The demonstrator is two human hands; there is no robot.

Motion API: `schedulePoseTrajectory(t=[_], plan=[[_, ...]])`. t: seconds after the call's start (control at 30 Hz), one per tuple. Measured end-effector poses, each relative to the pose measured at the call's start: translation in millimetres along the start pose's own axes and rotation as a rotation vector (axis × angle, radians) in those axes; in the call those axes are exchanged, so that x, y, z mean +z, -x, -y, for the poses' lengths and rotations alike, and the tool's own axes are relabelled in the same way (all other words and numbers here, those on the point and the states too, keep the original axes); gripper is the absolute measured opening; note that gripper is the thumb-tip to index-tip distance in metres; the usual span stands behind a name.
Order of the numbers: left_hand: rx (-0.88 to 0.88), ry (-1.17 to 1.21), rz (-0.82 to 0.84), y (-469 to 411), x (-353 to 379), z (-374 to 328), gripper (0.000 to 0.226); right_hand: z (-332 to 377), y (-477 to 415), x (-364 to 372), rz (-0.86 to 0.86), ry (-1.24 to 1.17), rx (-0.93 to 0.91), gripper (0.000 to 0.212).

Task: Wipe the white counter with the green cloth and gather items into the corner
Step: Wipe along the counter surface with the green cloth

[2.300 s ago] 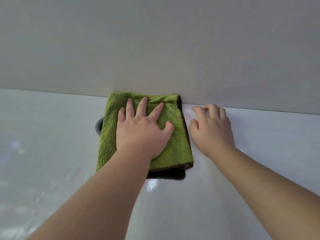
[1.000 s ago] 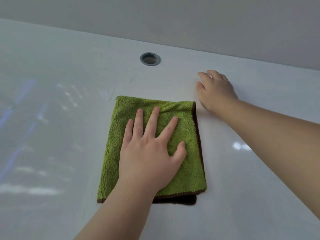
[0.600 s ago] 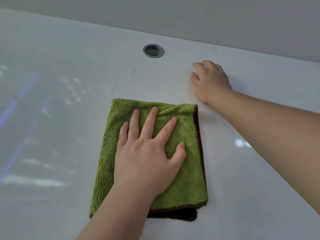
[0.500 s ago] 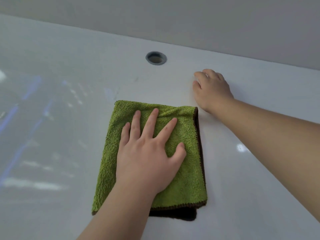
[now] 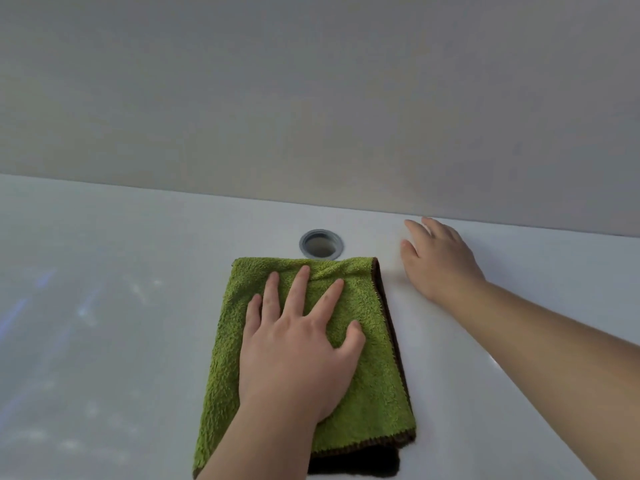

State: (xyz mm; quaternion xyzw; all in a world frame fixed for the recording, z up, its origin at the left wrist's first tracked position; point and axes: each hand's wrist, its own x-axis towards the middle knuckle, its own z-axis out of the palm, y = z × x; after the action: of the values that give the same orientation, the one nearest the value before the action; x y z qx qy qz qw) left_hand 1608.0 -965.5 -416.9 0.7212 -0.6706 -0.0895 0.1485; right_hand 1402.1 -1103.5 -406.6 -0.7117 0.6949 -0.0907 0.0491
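Left hand: my palm lies flat on the green cloth, fingers straight and spread, pressing down and gripping nothing; the fingertips point toward the grey ring.
Right hand: flat on the white counter to the right of the grey ring, fingers relaxed and nearly straight, holding nothing.
Green cloth: folded, edged in dark brown, its far edge reaching the near rim of the grey ring.
White counter: glossy, with pale reflections left of the grey ring.
Wall: plain grey, just behind the grey ring.
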Motion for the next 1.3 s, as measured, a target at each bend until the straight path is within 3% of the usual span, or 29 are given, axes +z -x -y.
schedulePoseTrajectory(t=[0.67, 0.93, 1.3], plan=[[0.131, -0.041, 0.081, -153.0, 11.6, 6.3, 0.077, 14.9, -8.6, 11.0, -0.028, 0.121, 0.101, 0.05], [0.169, -0.038, 0.084, -145.1, 9.9, 9.5, 0.074, 12.6, -9.0, 11.5, -0.04, 0.111, 0.109, 0.048], [0.166, -0.062, 0.084, -78.6, -9.7, 44.9, 0.072, 28.1, 14.5, 6.9, 0.177, 0.086, 0.201, 0.057]])
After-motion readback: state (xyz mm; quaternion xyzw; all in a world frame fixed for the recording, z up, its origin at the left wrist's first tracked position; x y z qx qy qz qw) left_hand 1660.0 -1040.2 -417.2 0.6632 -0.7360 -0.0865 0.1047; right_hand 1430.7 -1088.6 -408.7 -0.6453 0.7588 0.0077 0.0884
